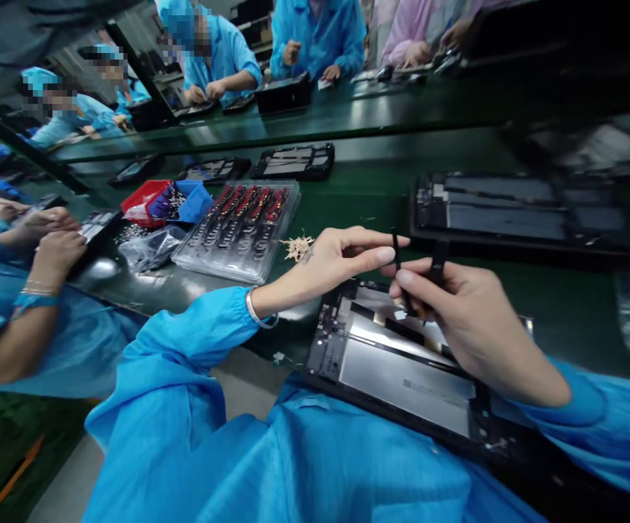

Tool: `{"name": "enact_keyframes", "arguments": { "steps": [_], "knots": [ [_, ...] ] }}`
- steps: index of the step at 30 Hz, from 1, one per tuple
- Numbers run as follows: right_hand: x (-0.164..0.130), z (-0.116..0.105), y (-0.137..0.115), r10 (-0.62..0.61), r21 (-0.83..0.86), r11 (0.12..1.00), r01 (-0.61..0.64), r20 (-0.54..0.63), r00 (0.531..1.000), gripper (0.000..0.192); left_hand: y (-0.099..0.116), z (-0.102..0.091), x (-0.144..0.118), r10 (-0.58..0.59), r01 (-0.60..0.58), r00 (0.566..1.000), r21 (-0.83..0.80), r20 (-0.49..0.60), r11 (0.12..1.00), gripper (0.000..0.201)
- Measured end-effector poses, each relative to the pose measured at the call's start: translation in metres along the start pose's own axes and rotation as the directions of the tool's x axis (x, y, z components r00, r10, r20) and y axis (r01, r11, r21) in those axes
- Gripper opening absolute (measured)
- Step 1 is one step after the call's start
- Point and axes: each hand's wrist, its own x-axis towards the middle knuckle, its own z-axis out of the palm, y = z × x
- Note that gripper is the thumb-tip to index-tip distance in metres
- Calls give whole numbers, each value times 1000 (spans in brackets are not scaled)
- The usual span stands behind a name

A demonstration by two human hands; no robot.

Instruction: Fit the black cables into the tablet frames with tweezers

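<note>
My left hand [341, 258] reaches in from the left, thumb and forefinger closed on the upper part of a thin black strip [397, 250]. Opposite it, my right hand [470, 312] pinches the lower part of the strip between thumb and fingers. A wider dark piece [439, 261] sticks up from between the right fingers; its kind is unclear. Both hands are above an opened tablet [407, 385] with silver panels and black edges, lying tilted at the bench's front edge. The right hand hides part of its inside.
Left of the tablet lie wooden sticks [298, 248], a clear tray [238, 225] of small red-and-black parts, a plastic bag [154, 247], a red bin [145, 202] and a blue bin [195, 202]. Another opened tablet [511, 211] sits behind. A co-worker's hands [56, 240] work at left.
</note>
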Motion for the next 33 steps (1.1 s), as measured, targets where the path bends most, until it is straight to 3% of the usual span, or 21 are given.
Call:
{"name": "enact_keyframes", "arguments": {
  "steps": [2, 4, 6, 8, 10, 12, 14, 17, 18, 20, 22, 23, 26, 33],
  "knots": [
    [1, -2, 1, -35, -1, 999, 35, -3, 999, 33, 8, 10, 10, -67, 79, 996, -262, 55, 962, 39],
    [3, -7, -2, -132, -70, 989, 130, -30, 991, 29, 17, 10, 19, -86, 105, 993, -299, 78, 948, 41],
    [6, -14, -7, -259, -160, 955, 248, -49, 965, 31, 24, 2, 27, -73, 105, 984, -199, 164, 974, 40],
    [7, -19, -14, -347, -230, 916, 330, -38, 937, 31, 29, -7, 32, -69, 96, 946, -70, 316, 993, 36],
    [7, -22, -20, -390, -283, 885, 369, -20, 921, 19, 32, -13, 36, -85, 71, 890, 48, 448, 996, 32],
    [6, -21, -24, -405, -316, 870, 377, -22, 914, 9, 32, -16, 37, -77, 5, 864, 146, 497, 989, 31],
    [5, -20, -25, -389, -296, 885, 359, -50, 920, 12, 30, -17, 36, -14, -99, 880, 212, 474, 972, 32],
    [6, -19, -23, -335, -178, 932, 315, -97, 937, 14, 25, -12, 30, 233, -317, 940, 386, 250, 866, 50],
    [6, -19, -22, -323, -143, 940, 308, -97, 941, 15, 25, -9, 28, 355, -396, 918, 493, 179, 775, 43],
    [7, -19, -22, -323, -111, 943, 313, -82, 943, 15, 24, -2, 25, 584, -492, 799, 711, 141, 502, 20],
    [6, -19, -22, -343, -127, 935, 332, -75, 936, 16, 25, 5, 24, 697, -497, 689, 829, 196, 258, 12],
    [6, -18, -22, -354, -147, 929, 340, -78, 932, 16, 27, 7, 24, 723, -481, 658, 856, 211, 188, 12],
    [3, -17, -25, -387, -216, 907, 361, -90, 918, 16, 30, 12, 25, 722, -435, 657, 891, 214, 132, 14],
    [0, -16, -29, -440, -301, 866, 399, -80, 894, 14, 34, 13, 19, 649, -389, 736, 905, 193, 171, 22]
  ]
}}
